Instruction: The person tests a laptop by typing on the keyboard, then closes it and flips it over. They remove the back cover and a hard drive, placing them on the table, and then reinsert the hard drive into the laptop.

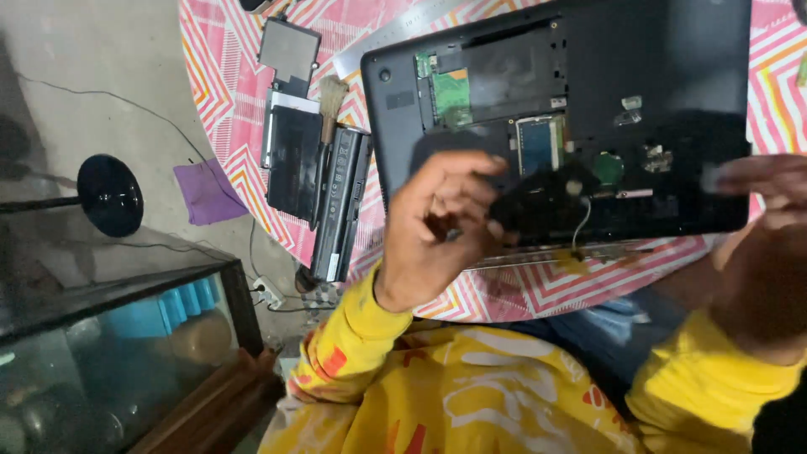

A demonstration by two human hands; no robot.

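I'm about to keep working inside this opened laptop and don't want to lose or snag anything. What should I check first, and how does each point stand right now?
1. Laptop lies flat, underside up, on the patterned tablecloth: ok.
2. Battery is out and lies beside the laptop: ok.
3. Left hand has a firm hold on the small black part: cannot tell, the fingers are curled beside it and blurred.
4. Thin wire near the front edge is free of the fingers: ok, it hangs loose, apart from them.
5. Right hand steadies the laptop's edge: ok, though blurred.
6. Brush and removed cover panels lie clear of the hands: ok.
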